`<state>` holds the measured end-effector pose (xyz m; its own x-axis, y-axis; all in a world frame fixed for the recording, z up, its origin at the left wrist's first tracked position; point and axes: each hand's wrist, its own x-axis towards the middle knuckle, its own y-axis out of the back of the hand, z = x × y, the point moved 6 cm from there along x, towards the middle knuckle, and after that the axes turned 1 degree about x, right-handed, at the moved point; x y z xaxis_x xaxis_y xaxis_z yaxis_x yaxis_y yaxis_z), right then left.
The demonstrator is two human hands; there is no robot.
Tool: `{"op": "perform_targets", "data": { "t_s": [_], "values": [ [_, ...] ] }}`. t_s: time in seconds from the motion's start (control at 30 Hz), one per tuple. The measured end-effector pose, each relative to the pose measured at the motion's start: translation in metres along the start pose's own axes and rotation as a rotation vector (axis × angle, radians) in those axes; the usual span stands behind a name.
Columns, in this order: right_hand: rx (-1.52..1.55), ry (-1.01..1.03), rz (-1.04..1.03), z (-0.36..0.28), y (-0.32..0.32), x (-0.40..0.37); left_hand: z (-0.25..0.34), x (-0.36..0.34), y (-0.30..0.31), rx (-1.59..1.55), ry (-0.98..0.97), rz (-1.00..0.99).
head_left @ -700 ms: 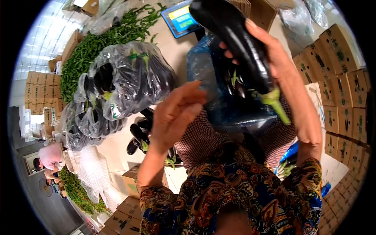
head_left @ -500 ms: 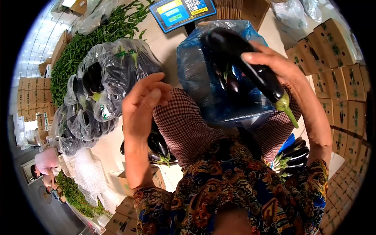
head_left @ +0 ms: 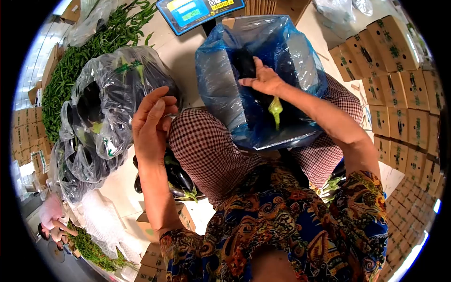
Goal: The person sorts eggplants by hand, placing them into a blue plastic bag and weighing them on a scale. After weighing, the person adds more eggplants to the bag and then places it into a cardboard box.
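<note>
My right hand reaches into a blue plastic bag, its thumb and fingers round a dark, glossy eggplant. The eggplant's green stem points toward me. Shadow in the bag hides what lies under it. The bag stands wide between my knees. Raised over my left knee, my left hand holds nothing, its fingers slightly bent and apart. Close by on the left are clear plastic bags packed with eggplants. Loose eggplants lie on the floor below my left forearm.
A blue digital scale is beyond the bag. Green chili peppers are heaped at far left. Stacked cardboard boxes line the right side. Another person bends over more green produce at lower left.
My right hand has carried the eggplant from above the blue bag down and leftward into it. My left hand stays raised and empty. The whole view has shifted slightly.
</note>
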<state>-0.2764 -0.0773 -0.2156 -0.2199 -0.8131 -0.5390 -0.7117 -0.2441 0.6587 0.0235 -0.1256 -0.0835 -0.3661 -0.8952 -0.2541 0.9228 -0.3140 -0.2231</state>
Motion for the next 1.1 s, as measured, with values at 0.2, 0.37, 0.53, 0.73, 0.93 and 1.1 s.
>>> {"op": "perform_targets", "data": {
  "t_s": [0.2,0.37,0.53,0.73,0.93,1.1],
  "values": [
    [-0.025,0.088,-0.019,0.016,-0.033,0.006,-0.051,0.013,0.012,-0.138,0.144,0.057],
    [0.254,0.033,-0.421,0.017,-0.016,-0.036,-0.078,0.012,0.015,-0.022,0.264,0.059],
    [0.462,-0.264,-0.603,0.036,-0.025,-0.053,-0.104,0.016,0.023,0.213,0.265,0.107],
    [0.563,-0.237,-0.458,0.043,-0.021,-0.072,-0.142,0.006,0.042,0.322,0.232,0.006],
    [0.873,-0.397,-0.472,0.034,-0.015,-0.083,-0.146,0.008,0.045,0.356,0.261,0.009],
    [0.999,-0.324,-0.285,0.036,0.031,-0.087,-0.114,0.021,0.031,0.341,0.282,0.084]
  ]
}}
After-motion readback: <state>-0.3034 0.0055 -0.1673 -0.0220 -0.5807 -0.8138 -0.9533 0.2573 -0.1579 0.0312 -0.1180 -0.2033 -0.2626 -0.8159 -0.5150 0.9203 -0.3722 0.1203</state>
